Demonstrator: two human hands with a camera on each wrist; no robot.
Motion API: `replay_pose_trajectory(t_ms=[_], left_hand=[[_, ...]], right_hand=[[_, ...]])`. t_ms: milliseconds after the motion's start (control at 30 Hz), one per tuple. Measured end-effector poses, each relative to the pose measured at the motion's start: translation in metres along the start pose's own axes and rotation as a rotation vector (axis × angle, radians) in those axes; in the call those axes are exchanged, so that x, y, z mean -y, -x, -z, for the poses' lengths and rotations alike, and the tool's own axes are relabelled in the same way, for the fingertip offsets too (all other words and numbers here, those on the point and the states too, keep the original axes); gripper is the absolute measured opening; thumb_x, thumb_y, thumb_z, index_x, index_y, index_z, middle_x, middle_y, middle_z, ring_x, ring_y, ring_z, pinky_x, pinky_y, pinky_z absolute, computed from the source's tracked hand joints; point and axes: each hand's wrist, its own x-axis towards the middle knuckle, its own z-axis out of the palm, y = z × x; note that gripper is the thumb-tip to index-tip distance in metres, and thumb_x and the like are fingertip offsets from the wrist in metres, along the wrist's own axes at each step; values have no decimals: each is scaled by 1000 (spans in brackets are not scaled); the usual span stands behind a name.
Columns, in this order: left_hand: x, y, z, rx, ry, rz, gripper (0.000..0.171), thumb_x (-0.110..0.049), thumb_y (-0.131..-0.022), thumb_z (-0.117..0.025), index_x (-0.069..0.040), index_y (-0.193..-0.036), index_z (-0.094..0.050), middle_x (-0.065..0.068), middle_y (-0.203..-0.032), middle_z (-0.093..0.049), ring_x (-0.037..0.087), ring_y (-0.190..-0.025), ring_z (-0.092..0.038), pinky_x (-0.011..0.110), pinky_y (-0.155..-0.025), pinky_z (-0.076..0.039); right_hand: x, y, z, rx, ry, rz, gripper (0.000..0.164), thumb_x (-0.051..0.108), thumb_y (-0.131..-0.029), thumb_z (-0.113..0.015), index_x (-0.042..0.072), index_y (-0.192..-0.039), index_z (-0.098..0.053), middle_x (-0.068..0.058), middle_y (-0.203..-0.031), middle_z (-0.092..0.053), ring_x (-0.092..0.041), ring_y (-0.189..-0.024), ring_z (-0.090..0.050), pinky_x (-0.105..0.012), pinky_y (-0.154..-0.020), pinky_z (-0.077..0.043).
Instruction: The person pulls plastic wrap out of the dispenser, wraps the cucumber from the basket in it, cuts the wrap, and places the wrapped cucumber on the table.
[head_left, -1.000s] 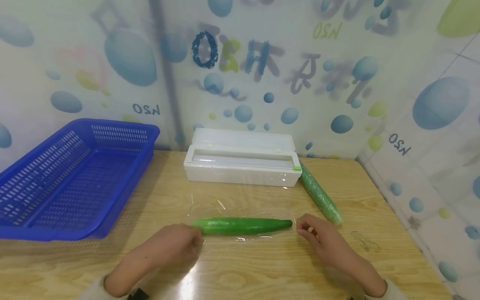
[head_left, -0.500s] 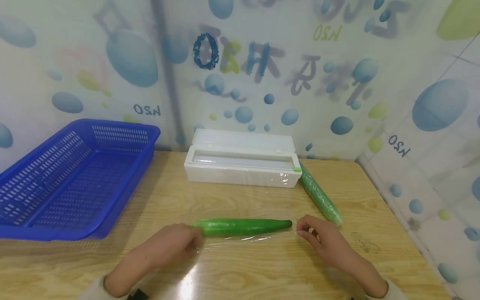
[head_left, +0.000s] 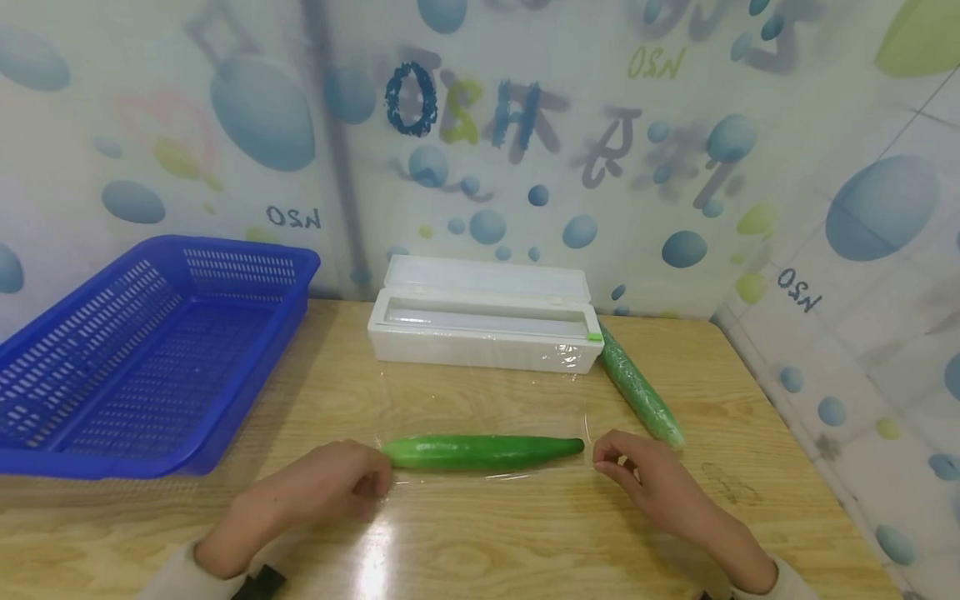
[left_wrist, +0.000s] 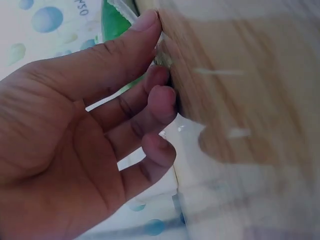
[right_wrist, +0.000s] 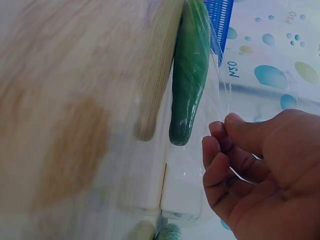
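Observation:
A smooth green cucumber (head_left: 483, 452) lies crosswise on the wooden table, with clear cling film (head_left: 480, 404) around it, showing as glints and a faint edge. At the cucumber's pale left end, my left hand (head_left: 330, 483) pinches the film's edge, thumb and fingertips low by the tabletop. Just beyond the dark right tip, my right hand (head_left: 652, 479) pinches the film between thumb and index finger. In the right wrist view a film fold rises from the right hand's fingertips (right_wrist: 218, 129), beside the cucumber (right_wrist: 190, 80). The film reaches back toward a white dispenser box (head_left: 487, 348).
The dispenser's lid (head_left: 487, 277) stands raised against the patterned wall, with a film roll (head_left: 487, 322) inside. A wrapped cucumber (head_left: 641, 387) lies slantwise at the box's right end. On the left sits a blue plastic basket (head_left: 277, 342) with slotted sides.
My left hand has moved slightly left, off the cucumber's end, which now shows more fully. The film's glints have shifted. My right hand has stayed in place.

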Motion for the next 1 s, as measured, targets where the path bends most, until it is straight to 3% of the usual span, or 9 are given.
replay_pose_trajectory(t_ms=[133,400,700,833,1000], left_hand=[[-1,0,1,-1,11,-2,27,-3,-69,-76,-24,-73,-61,-18,-68,-51,0,-63,-47,23,-58,-44],[1,-2,0,-37,-36,-94,24,-1,-74,-70,-23,-71,-63,-19,-72,-53,-1,-66,-48,23,-61,-46],[5,-7,6,-240,58,-208,30,8,-72,-64,-21,-76,-54,-14,-75,-48,3,-65,-48,20,-56,-45],[9,-11,5,-295,137,-172,32,10,-74,-63,-20,-76,-54,-10,-80,-52,5,-70,-52,23,-59,-48],[11,-15,7,-306,217,1,25,8,-78,-64,-16,-78,-56,-6,-85,-60,9,-72,-56,26,-59,-50]], right_hand=[[0,-1,1,9,7,-4,16,3,-87,-66,16,-91,-58,9,-82,-63,-1,-71,-53,-22,-58,-48],[3,-1,2,30,15,1,15,3,-87,-67,16,-93,-64,10,-88,-65,-1,-74,-55,-21,-59,-49],[0,-7,0,-17,18,72,13,5,-88,-66,17,-93,-67,11,-85,-62,0,-70,-51,-20,-57,-46],[-3,-13,-4,-43,19,58,10,10,-90,-65,19,-89,-62,14,-87,-59,-1,-73,-51,-20,-58,-46],[-6,-20,-11,-53,26,-14,15,13,-91,-65,23,-85,-56,14,-91,-58,-2,-74,-51,-21,-60,-47]])
